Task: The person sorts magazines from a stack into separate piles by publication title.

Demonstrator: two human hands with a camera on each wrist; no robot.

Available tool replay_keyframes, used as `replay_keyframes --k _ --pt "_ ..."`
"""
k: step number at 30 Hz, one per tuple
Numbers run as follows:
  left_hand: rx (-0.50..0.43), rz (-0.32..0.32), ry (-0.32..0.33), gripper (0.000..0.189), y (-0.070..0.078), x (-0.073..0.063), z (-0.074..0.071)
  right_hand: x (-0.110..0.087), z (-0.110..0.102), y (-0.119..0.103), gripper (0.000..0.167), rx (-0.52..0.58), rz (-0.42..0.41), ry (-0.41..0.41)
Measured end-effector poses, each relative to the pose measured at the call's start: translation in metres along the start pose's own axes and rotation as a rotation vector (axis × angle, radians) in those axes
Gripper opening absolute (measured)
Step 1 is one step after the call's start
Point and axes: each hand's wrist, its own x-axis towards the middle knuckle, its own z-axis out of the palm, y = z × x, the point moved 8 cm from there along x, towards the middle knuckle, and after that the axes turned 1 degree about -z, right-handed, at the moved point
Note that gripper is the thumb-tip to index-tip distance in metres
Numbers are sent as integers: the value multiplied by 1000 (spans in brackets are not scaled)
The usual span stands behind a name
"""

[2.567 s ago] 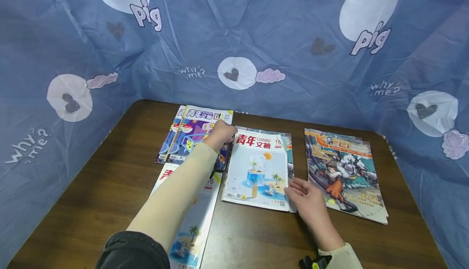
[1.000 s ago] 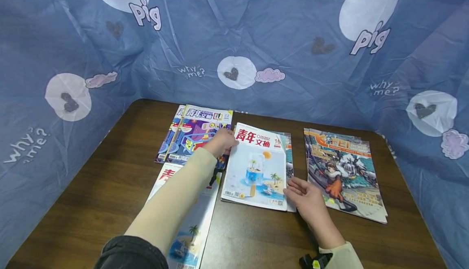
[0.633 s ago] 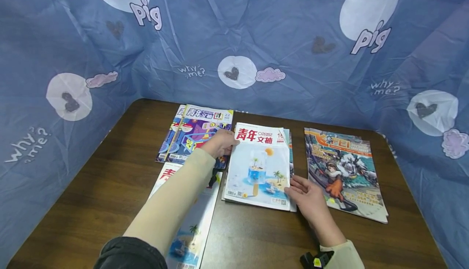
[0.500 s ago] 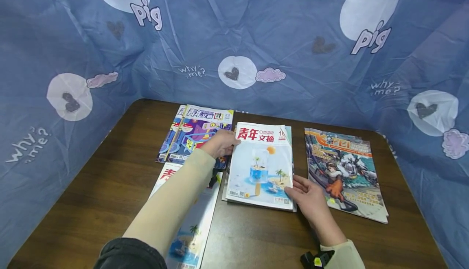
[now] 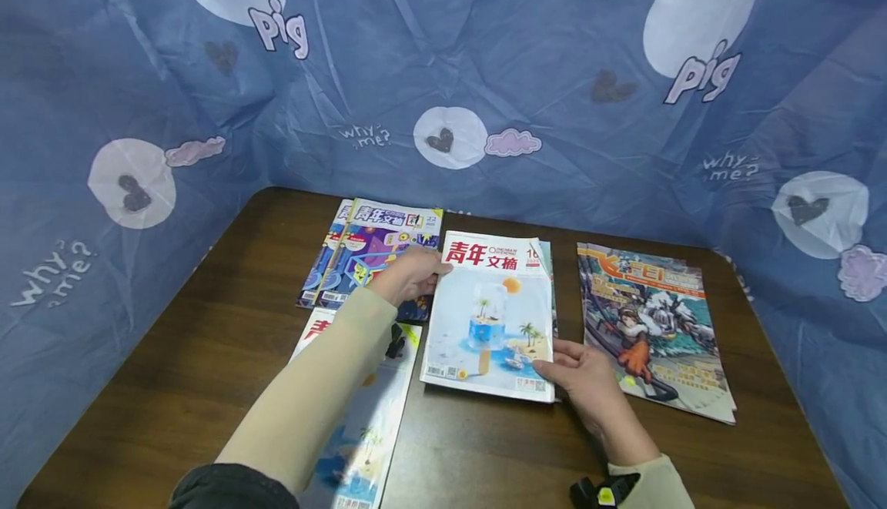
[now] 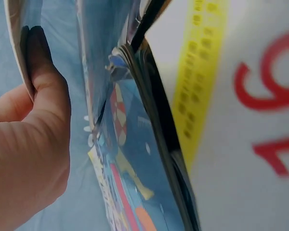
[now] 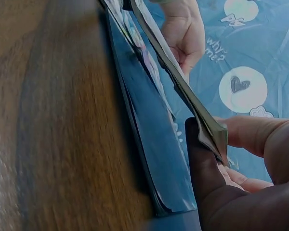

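A white magazine [image 5: 485, 301] with an ice-pop beach cover is held up between both hands. My left hand [image 5: 410, 274] pinches its upper left edge, thumb on the cover. At the lower right edge, my right hand [image 5: 589, 386] pinches it between thumb and fingers. The right wrist view shows the held magazine [image 7: 183, 91] edge-on, lifted clear of a bluish magazine [image 7: 149, 120] lying on the table. From the head camera, only a strip of that lower magazine [image 5: 546, 250] shows. In the left wrist view my left hand [image 6: 33, 139] grips a magazine edge.
Two overlapping purple magazines [image 5: 370, 255] lie at the back left. Partly under the left forearm is another ice-pop magazine [image 5: 367, 432]. A small stack of comic-style magazines [image 5: 651, 332] lies right. A blue patterned cloth [image 5: 589, 162] hangs behind the brown wooden table [image 5: 471, 455].
Both hands have gripped the white magazine and raised it off the one beneath. The left hand came down along its left edge; the magazine shifted slightly right, then back left and nearer.
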Motion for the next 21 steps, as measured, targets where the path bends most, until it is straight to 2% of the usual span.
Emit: replay_keyframes --k 11,17,21 --pt "20 18 24 21 -2 -12 -18 -5 19 5 45 71 49 -41" --pt "12 24 18 23 -3 -19 -25 -12 29 1 43 114 31 -64" --pt "25 60 6 24 -1 -26 -29 -17 35 -1 41 110 13 -83"
